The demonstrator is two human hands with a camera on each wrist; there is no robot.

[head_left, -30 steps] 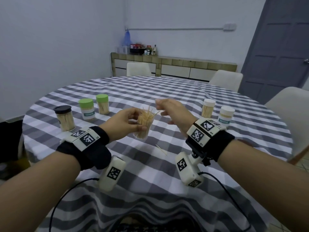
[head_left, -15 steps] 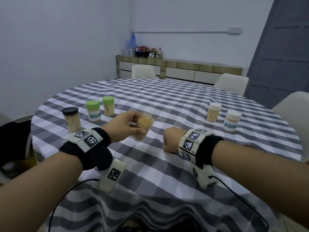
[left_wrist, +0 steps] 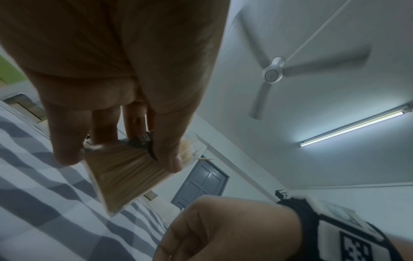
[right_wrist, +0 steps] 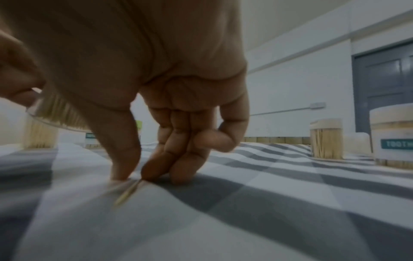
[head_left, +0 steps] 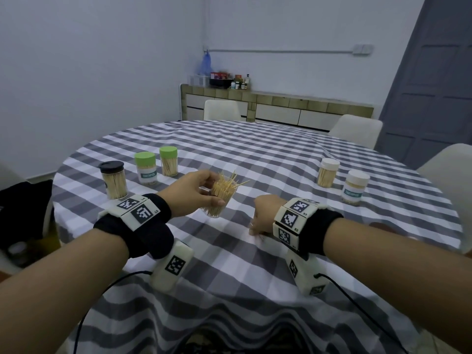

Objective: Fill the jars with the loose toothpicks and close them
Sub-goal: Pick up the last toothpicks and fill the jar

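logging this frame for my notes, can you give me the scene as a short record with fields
left hand: left hand holds the open jar tilted above the tablecloth, toothpicks sticking out
right hand: right hand pinches a loose toothpick on the cloth
closed jars left: black-lidded jar, two green-lidded jars
closed jars right: two white-lidded jars

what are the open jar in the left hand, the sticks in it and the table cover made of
Open jar: seemingly clear plastic, possibly glass; the sticks show through its wall.
Toothpicks: pale, matte, thin and pointed, likely wood or bamboo.
Tablecloth: grey and white checked woven fabric; it wrinkles on top and drapes in folds over the edge.
Left hand grips the jar.
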